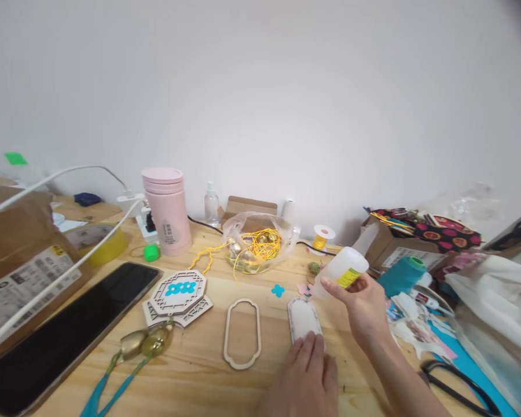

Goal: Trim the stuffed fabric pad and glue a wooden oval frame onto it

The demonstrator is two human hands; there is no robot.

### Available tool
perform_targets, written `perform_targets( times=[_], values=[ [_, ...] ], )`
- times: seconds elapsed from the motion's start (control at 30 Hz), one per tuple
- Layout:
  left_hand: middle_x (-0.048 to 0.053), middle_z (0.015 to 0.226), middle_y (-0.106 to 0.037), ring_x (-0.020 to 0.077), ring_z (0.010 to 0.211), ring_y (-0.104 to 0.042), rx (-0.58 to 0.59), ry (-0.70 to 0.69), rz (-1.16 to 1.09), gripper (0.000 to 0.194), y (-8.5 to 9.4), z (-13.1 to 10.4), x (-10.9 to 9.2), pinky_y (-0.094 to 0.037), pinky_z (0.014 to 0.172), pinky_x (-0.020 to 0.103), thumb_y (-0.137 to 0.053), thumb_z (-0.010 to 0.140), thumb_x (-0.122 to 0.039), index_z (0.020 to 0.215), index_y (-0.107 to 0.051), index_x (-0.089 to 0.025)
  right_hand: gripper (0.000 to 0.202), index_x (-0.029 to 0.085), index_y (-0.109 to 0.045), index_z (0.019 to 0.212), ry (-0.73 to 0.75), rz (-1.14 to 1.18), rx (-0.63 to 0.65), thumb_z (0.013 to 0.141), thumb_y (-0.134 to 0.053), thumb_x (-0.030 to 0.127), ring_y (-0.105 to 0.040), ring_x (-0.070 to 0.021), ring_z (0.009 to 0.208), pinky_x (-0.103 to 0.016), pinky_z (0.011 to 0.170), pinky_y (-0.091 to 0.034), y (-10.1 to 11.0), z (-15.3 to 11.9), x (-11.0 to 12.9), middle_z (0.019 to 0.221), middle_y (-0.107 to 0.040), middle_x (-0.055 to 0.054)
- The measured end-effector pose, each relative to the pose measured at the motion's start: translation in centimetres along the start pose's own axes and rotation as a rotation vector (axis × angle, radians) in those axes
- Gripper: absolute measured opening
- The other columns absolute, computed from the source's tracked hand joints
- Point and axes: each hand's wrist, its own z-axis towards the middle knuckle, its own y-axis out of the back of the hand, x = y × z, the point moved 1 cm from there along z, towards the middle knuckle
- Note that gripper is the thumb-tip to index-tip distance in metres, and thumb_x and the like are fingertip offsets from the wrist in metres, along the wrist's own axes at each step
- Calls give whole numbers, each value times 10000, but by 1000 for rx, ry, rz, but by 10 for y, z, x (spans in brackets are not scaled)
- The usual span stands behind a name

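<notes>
My right hand (360,307) is closed around a translucent white glue bottle (336,267) with a yellow label. The bottle tilts, base up to the right, its lower end above the far end of a small white plaque (303,318) with a patterned border. On the plaque's near end rest the flat fingers of my left hand (306,376), holding it against the table. To the left lies an empty wooden frame (242,334) of similar outline. A blue flower cutout (278,290) and pink flower pieces (303,289) lie beyond the plaque.
Left: a phone (69,336), wooden ornaments (178,294) with bells (156,340), a green cap (151,252) and a pink tumbler (167,214). Behind: a bag of yellow cord (260,243) and a spool (322,237). Right: teal thread (402,277), a box (388,249) and black-handled scissors (455,382).
</notes>
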Motion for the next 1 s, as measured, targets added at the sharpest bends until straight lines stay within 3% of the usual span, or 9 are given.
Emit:
perform_targets(
  times=[0.13, 0.33, 0.57, 1.0],
  values=[
    [189, 1131, -573, 292, 1041, -544, -47, -4, 4, 299, -3, -1, 0, -464, 844, 352, -427, 845, -220, 1044, -597, -75, 334, 162, -636, 742, 6, -11, 4, 462, -788, 262, -645, -237, 693, -347, 629, -516, -1, -1, 0, 748, -710, -48],
    [182, 1152, -559, 287, 1060, -528, 4, -8, 12, 316, -2, -1, 0, -460, 854, 352, -402, 856, -233, 1057, -586, -72, 342, 162, -626, 745, 21, -36, -8, 463, -786, 273, -638, -236, 671, -350, 602, -510, -2, -3, 0, 732, -703, -46],
    [185, 1166, -555, 288, 1076, -518, -18, 27, -6, 314, -8, -1, -2, -438, 877, 357, -431, 845, -242, 1069, -582, -81, 329, 158, -607, 728, 47, -66, 2, 476, -780, 279, -627, -224, 624, -327, 552, -493, -10, -6, -3, 679, -686, -40],
    [172, 1160, -562, 277, 1075, -521, -56, 17, 30, 298, -12, -3, -2, -448, 868, 352, -427, 845, -231, 1049, -588, -85, 349, 154, -612, 760, 50, -106, 59, 481, -776, 285, -635, -240, 676, -344, 599, -503, -16, -7, -2, 735, -699, -59]
  ],
)
